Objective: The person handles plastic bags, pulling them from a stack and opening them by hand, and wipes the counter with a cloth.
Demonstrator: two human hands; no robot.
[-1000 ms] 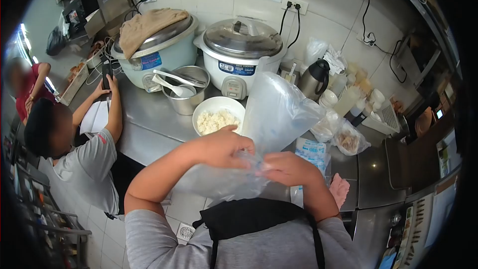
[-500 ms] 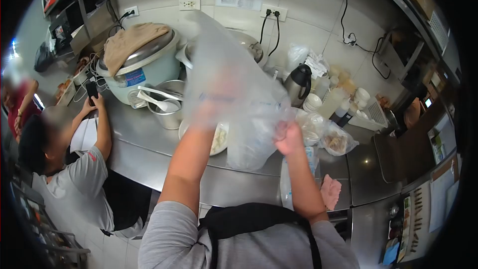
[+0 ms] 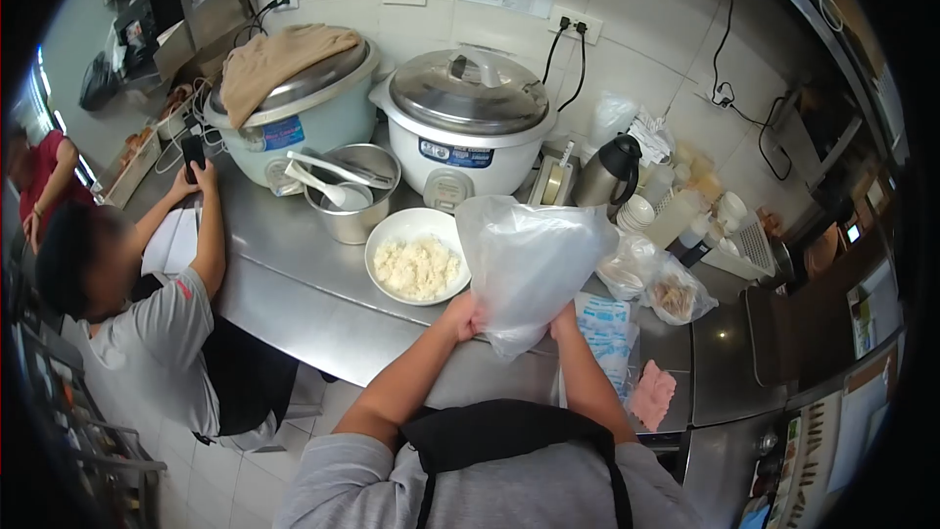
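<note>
A translucent plastic bag (image 3: 534,255), puffed out, is held up between my two hands over the steel counter. My left hand (image 3: 464,317) is closed on the bag's lower left side. On its lower right side, my right hand (image 3: 564,321) grips the bag too, its fingers partly hidden behind the plastic. Just left of the bag stands a white bowl (image 3: 375,276) with cooked rice (image 3: 419,268) in it. A blue-and-white printed plastic packet (image 3: 605,338) lies to the right of my right hand.
Two large rice cookers (image 3: 465,142) stand at the back, one with a tan cloth (image 3: 279,67) on top. A metal pot (image 3: 354,223) holds white utensils. At right are a thermos (image 3: 607,171), bagged items (image 3: 676,296) and a pink cloth (image 3: 653,395). A co-worker (image 3: 147,333) holds a phone at left.
The bag was raised, spread and blurred in front of the cooker; now it is lower and steadier. Both hands have come down nearer my body, and the rice bowl shows fully.
</note>
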